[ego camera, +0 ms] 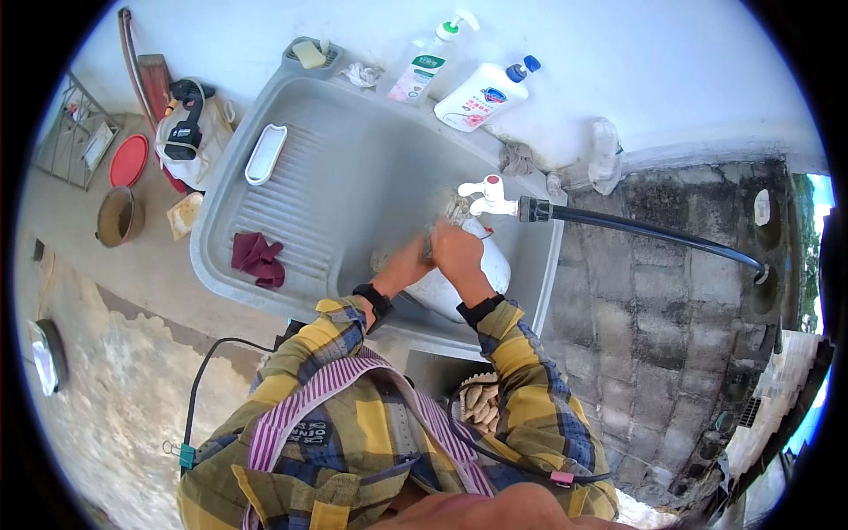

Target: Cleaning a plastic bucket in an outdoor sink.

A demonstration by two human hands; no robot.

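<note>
My left hand (412,260) and my right hand (458,250) are pressed close together over the basin of a grey sink (311,301), just below a white tap (491,197). Around the fingers the picture is blurred, so what lies between them is hidden. Something clear or wet-looking shows just above my fingertips, too indistinct to name. A white plastic container (493,265) lies in the basin beneath my right hand and wrist. The right fingers are curled, while the left ones are mostly covered.
A maroon cloth (257,258) and a white oblong dish (266,154) lie on the ribbed drainboard. Two pump bottles, one clear (421,73) and one white (483,96), stand on the back ledge. Soap (309,54) rests at the corner. A black hose (649,228) runs right from the tap.
</note>
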